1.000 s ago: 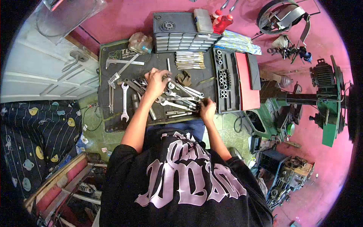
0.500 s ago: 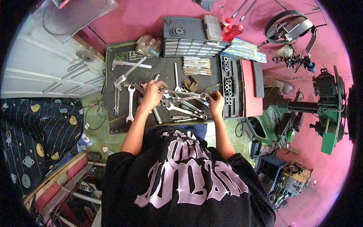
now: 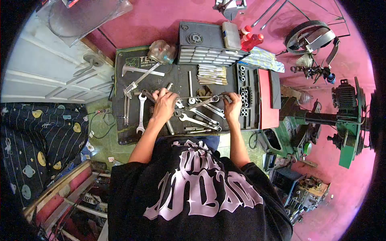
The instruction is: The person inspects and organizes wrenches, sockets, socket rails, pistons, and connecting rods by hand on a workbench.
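My left hand [image 3: 164,105] is closed at the left end of a long thin wrench [image 3: 197,97], above the pile of tools. At the wrench's right end, my right hand [image 3: 232,105] pinches with bent fingers. Under and between the hands lie several combination wrenches [image 3: 200,121] and sockets. A large open-end wrench [image 3: 141,113] lies left of my left hand, beside a caliper [image 3: 143,77]. A dark rag [image 3: 204,90] sits just behind the long wrench.
Behind stand a drawer cabinet [image 3: 213,56], a plastic bag [image 3: 161,52] and red bottles [image 3: 252,41]. A row of thin files or brushes [image 3: 212,74] lies before the cabinet. To the right are a socket tray [image 3: 249,124] and a green machine [image 3: 349,138].
The view has shifted slightly, so the bench appears lower and further right. Both hands stay at the two ends of the long wrench.
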### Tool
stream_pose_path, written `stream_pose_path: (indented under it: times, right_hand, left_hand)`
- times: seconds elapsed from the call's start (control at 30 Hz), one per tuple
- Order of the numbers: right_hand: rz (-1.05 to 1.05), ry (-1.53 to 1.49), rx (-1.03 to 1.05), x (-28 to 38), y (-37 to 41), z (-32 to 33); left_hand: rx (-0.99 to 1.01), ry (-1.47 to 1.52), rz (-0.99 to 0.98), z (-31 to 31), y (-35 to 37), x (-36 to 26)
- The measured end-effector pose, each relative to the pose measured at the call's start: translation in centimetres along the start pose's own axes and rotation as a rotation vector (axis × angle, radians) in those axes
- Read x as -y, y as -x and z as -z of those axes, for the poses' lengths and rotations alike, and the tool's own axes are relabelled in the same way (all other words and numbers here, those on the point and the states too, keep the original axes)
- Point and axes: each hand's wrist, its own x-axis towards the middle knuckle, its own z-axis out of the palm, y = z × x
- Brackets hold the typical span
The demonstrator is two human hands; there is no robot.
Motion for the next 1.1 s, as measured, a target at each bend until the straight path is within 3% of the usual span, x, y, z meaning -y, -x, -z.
stream_pose_path:
  times: [0.4, 0.7, 1.1]
  right_hand:
    - [0.135, 0.014, -0.032, 2.5, -0.6, 4.0]
    - [0.118, 0.062, 0.208, 3.1, 2.6, 0.9]
    - [0.164, 0.027, 0.409, 2.6, 4.9, -3.3]
  left_hand:
    - [-0.105, -0.047, -0.084, 1.0, -0.4, -1.3]
    - [0.086, -0.04, 0.14, 2.2, 2.6, 0.8]
    - [0.031, -0.192, 0.251, 2.6, 5.7, 2.2]
